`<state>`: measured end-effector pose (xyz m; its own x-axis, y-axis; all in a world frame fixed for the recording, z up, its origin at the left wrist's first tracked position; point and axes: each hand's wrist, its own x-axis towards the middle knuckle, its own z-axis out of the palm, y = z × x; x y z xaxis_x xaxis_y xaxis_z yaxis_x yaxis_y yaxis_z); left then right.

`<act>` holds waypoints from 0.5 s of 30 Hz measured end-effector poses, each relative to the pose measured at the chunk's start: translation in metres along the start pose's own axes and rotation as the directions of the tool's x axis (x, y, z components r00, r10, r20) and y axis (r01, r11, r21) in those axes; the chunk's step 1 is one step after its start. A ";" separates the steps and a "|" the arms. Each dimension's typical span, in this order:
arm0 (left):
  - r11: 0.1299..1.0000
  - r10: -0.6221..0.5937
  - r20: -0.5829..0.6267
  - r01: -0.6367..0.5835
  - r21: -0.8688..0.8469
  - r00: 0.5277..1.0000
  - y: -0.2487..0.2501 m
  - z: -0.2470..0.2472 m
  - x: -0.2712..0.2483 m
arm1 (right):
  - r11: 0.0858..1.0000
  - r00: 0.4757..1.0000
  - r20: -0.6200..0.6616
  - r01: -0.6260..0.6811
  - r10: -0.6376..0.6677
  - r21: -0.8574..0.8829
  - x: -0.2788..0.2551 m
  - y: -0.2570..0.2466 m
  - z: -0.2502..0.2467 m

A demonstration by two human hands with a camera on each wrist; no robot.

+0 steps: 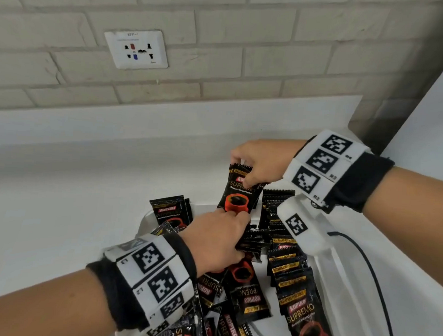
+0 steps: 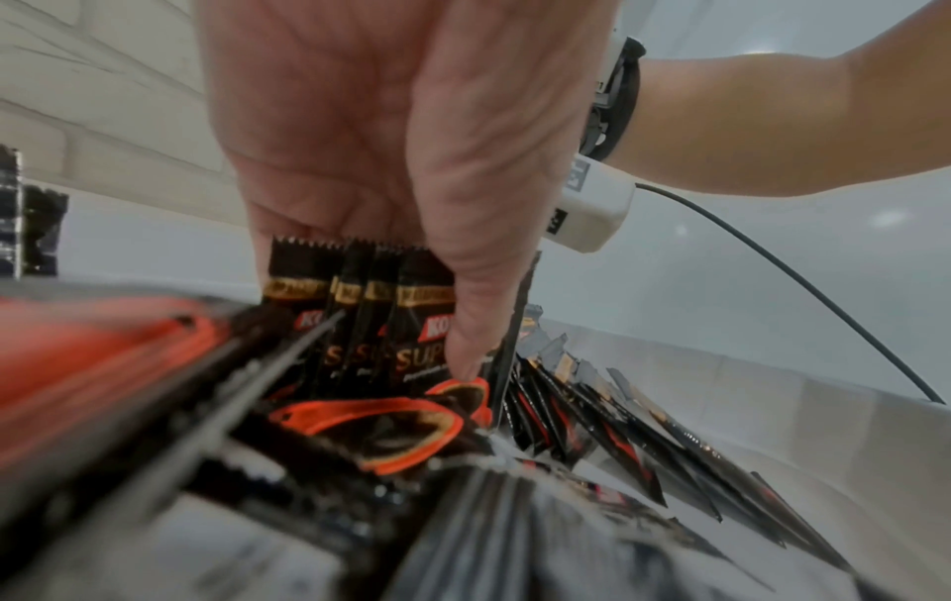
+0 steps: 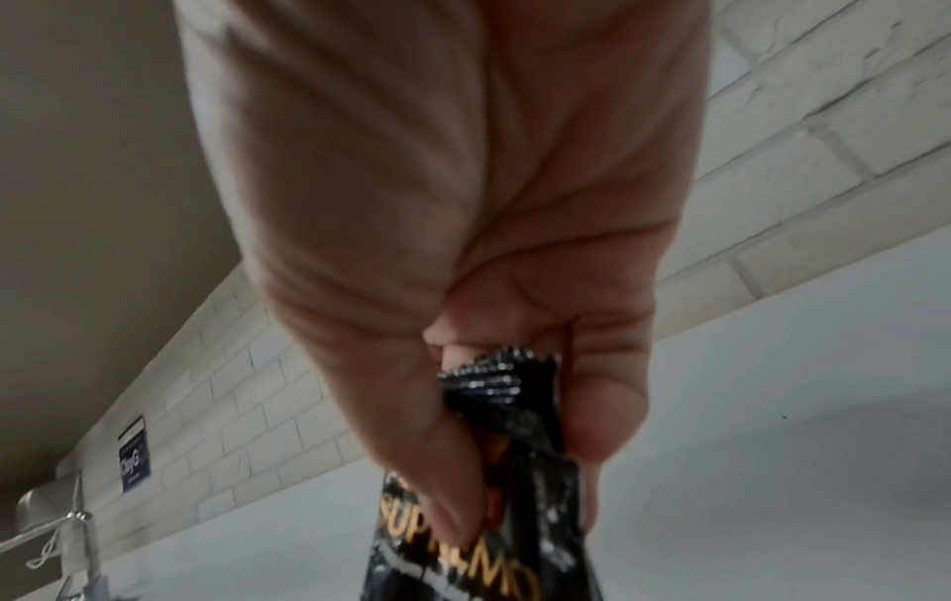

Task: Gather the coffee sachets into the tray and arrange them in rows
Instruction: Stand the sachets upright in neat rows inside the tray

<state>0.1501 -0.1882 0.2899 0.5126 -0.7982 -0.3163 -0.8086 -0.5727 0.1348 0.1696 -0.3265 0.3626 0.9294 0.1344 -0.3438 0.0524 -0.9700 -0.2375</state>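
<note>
- Across the lower half of the head view runs a white counter point(image 1: 60, 185), with a pale brick wall point(image 1: 222, 39) filling the upper half behind it.
- Low and centre on that counter sits a white tray point(image 1: 330, 266); only its far rim and right wall show between the packets.
- Down the right side of the tray, a row of sachets point(image 1: 290, 271) stands overlapped like shingles, black with gold bands, running from mid-frame to the lower right.
- At the lower centre, loose sachets point(image 1: 244, 297) lie jumbled at odd angles, some face up, some upside down.
- One upright pair of sachets point(image 1: 172, 210) leans at the tray's far left edge.
- Centre frame, the right hand point(image 1: 260, 161) reaches in from the right, thumb and fingers pinching the top edge of a held bunch of sachets point(image 1: 239, 194), which hangs upright above the tray; the left wrist view shows several packets fanned in that grip.
- Just below it, the left hand point(image 1: 217, 242) comes from the lower left, fingers curled down onto the bunch's bottom edge and the pile beneath; whether it grips anything I cannot tell.
- Upper left on the wall, a white wall socket point(image 1: 136, 49).
- From the right wrist, a thin black cable point(image 1: 371, 268) trails to the lower right.
</note>
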 end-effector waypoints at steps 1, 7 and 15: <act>1.000 0.005 0.013 -0.005 0.003 1.000 0.000 -0.001 0.000 | 1.000 1.000 0.011 0.008 -0.008 -0.028 0.002 -0.002 0.002; 0.997 0.025 0.098 -0.033 0.073 0.995 0.002 -0.008 0.000 | 0.968 0.997 0.042 0.072 -0.063 -0.241 0.013 -0.010 0.017; 0.994 0.020 0.114 -0.031 0.101 0.993 0.000 -0.016 0.001 | 0.951 0.985 0.055 0.170 -0.161 -0.259 0.023 -0.010 0.034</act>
<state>0.1553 -0.1917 0.3044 0.4606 -0.7829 -0.4182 -0.8491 -0.5259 0.0491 0.1783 -0.3069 0.3261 0.8872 0.2997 -0.3507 0.3022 -0.9520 -0.0489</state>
